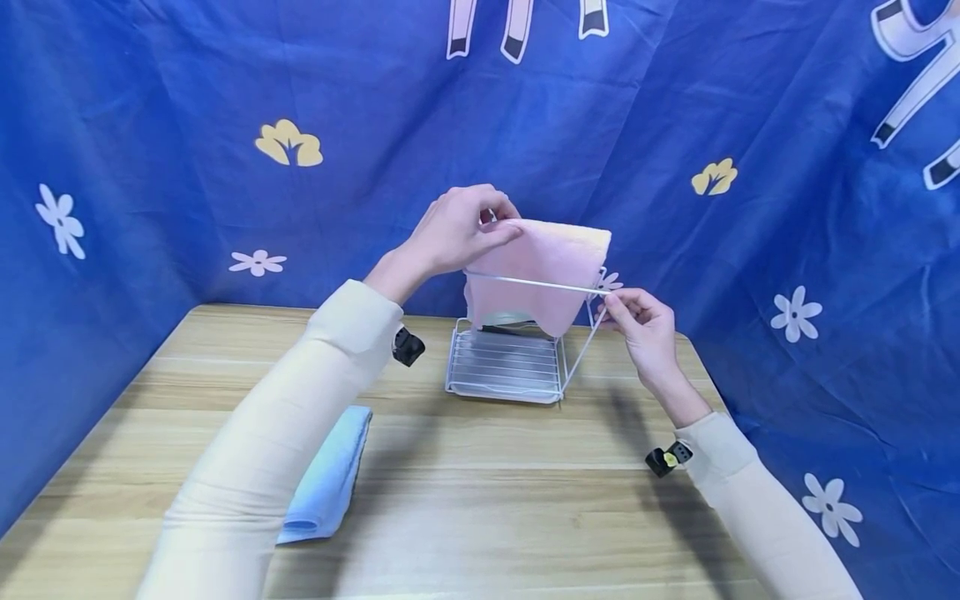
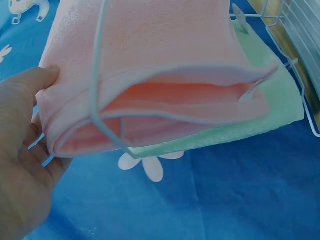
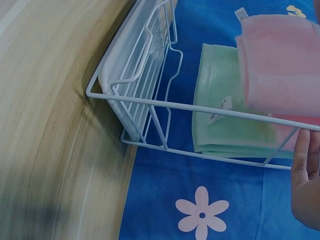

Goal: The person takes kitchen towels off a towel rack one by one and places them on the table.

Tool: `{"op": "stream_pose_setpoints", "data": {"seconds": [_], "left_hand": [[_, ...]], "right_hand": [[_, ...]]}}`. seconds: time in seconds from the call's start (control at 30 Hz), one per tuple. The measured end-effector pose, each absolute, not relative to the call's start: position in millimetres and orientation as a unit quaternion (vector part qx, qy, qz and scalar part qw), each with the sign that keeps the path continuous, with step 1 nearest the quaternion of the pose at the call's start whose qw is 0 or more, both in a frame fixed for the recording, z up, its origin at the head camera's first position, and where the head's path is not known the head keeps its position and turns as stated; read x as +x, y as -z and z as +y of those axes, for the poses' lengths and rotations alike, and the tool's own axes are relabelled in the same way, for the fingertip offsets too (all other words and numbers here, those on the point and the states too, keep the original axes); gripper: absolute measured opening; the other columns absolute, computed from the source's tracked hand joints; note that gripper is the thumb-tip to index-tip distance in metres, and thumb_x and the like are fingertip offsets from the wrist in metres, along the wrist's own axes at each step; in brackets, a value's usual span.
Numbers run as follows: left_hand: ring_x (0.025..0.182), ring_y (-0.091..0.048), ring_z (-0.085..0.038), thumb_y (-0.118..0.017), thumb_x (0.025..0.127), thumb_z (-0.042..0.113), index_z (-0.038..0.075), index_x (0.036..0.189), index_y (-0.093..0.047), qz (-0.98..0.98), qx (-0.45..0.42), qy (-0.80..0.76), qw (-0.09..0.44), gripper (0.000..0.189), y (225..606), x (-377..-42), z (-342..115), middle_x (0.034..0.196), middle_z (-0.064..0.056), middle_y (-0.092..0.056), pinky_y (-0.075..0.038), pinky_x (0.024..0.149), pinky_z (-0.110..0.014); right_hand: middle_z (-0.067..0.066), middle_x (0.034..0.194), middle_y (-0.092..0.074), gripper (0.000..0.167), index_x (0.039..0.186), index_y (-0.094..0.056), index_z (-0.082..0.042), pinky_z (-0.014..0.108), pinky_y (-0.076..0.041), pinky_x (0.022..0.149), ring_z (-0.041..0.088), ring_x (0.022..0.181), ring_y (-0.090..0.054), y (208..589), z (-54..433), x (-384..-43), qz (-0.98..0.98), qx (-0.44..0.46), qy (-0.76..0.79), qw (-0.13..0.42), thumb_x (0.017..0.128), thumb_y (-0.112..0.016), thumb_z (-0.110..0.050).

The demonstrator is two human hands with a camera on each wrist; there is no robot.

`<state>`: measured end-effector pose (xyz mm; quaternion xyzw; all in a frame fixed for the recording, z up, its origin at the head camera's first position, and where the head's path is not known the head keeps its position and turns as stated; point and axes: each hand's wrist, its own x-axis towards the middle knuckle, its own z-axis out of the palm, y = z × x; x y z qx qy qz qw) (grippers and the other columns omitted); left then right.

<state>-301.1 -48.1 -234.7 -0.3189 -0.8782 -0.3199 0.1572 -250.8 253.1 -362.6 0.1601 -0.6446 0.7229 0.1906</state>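
Observation:
A folded pink towel point(image 1: 543, 258) hangs over the upper part of a white wire rack point(image 1: 588, 354). My left hand point(image 1: 461, 229) pinches the towel's upper left edge between thumb and fingers. In the left wrist view, the towel's folded layers gape open at the side, next to a rack wire. Behind the pink one hangs a light green towel point(image 3: 215, 80) with a small white label. With thumb and fingers, my right hand point(image 1: 645, 329) grips the rack's upper right corner. The green towel is mostly hidden in the head view.
A folded blue towel point(image 1: 333, 475) lies on the wooden table point(image 1: 487, 492) at left, partly behind my left forearm. Below the hanging towels, a shallow tray point(image 1: 506, 362) sits in the rack's base. A blue patterned curtain point(image 1: 360, 100) rises behind the table and along its sides.

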Motion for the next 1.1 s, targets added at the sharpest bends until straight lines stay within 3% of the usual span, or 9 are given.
{"op": "stream_pose_setpoints", "data": {"seconds": [0.13, 0.3, 0.53, 0.77, 1.1], "left_hand": [[0.092, -0.062, -0.019, -0.074, 0.1, 0.033, 0.019, 0.106, -0.08, -0.875, -0.318, 0.326, 0.166, 0.017, 229, -298, -52, 0.101, -0.001, -0.073, -0.046, 0.08, -0.033], [0.089, -0.063, -0.02, -0.075, 0.099, 0.031, 0.015, 0.106, -0.079, -0.865, -0.326, 0.336, 0.181, 0.018, 223, -292, -59, 0.099, -0.004, -0.073, -0.046, 0.078, -0.032], [0.083, -0.061, -0.018, -0.076, 0.098, 0.027, 0.012, 0.105, -0.08, -0.845, -0.333, 0.363, 0.207, 0.017, 217, -288, -69, 0.094, -0.006, -0.071, -0.045, 0.077, -0.027], [0.081, -0.061, -0.018, -0.076, 0.097, 0.021, 0.008, 0.102, -0.08, -0.828, -0.346, 0.38, 0.224, 0.015, 208, -279, -75, 0.095, -0.01, -0.072, -0.048, 0.077, -0.026], [0.079, -0.058, -0.016, -0.076, 0.097, 0.021, 0.007, 0.103, -0.08, -0.814, -0.343, 0.403, 0.24, 0.015, 202, -263, -85, 0.093, -0.009, -0.07, -0.046, 0.075, -0.022]], "right_hand": [[-0.003, 0.081, -0.078, 0.019, 0.094, -0.076, -0.012, 0.028, -0.065, 0.069, 0.012, 0.074, -0.074, 362, 253, -251, -0.646, 0.16, -0.721, 0.194, 0.101, -0.066, 0.002], [0.0, 0.081, -0.078, 0.008, 0.097, -0.074, 0.001, 0.027, -0.064, 0.069, 0.011, 0.073, -0.074, 362, 253, -251, -0.637, 0.164, -0.729, 0.191, 0.1, -0.066, 0.003], [0.004, 0.082, -0.079, 0.007, 0.101, -0.072, 0.007, 0.028, -0.065, 0.069, 0.01, 0.073, -0.075, 362, 253, -251, -0.64, 0.159, -0.727, 0.188, 0.1, -0.066, 0.003], [-0.002, 0.083, -0.079, 0.017, 0.096, -0.077, -0.013, 0.029, -0.065, 0.071, 0.008, 0.074, -0.075, 361, 253, -251, -0.65, 0.16, -0.72, 0.184, 0.101, -0.067, 0.0], [-0.001, 0.082, -0.078, 0.019, 0.095, -0.077, -0.013, 0.028, -0.065, 0.07, 0.01, 0.073, -0.075, 361, 253, -250, -0.643, 0.162, -0.725, 0.185, 0.1, -0.067, 0.002]]}}
